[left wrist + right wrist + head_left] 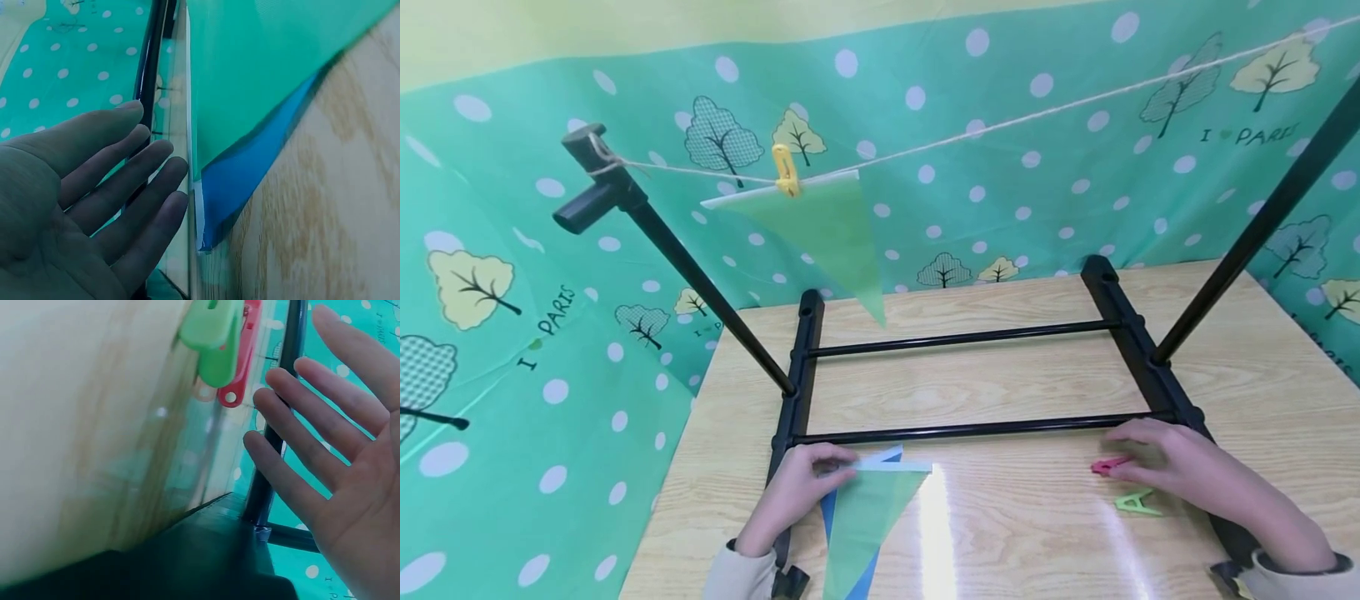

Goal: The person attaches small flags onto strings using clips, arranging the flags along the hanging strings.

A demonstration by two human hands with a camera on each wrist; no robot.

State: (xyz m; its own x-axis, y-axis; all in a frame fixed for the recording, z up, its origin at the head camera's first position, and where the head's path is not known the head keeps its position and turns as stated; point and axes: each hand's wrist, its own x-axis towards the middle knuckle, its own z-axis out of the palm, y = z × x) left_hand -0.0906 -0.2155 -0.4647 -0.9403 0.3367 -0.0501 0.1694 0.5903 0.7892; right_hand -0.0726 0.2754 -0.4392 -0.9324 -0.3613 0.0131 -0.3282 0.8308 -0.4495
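Beside the left end of the near bar point(973, 430) of the black frame point(797, 358), a left hand point(801, 487) with grip released, fingers extended toward the white top edge of a green flag point(874, 508); cannot tell whether touching. Beneath that flag, on the desk point(1015, 508) just in front of the frame, a blue flag point(245, 172), askew and showing past the edges. Beside the right end of the same bar, a right hand point(1183, 462), grip likewise released, fingers straight and spread just beside a pink clip point(1108, 466). Farther in front of the bar, a lime clip point(1138, 502), partly covering the pink one in the right wrist view. Rising from the frame's sides, a left post point(707, 294) and a right post point(1276, 212), both black. Above the frame, from the left post's top off to the right, a thin string point(1052, 111). On it, above the frame's far left part, a yellow clip point(786, 171) holding a hanging flag point(827, 225), green, point down. Behind the frame, a teal cloth point(647, 100) with pale dots and trees.
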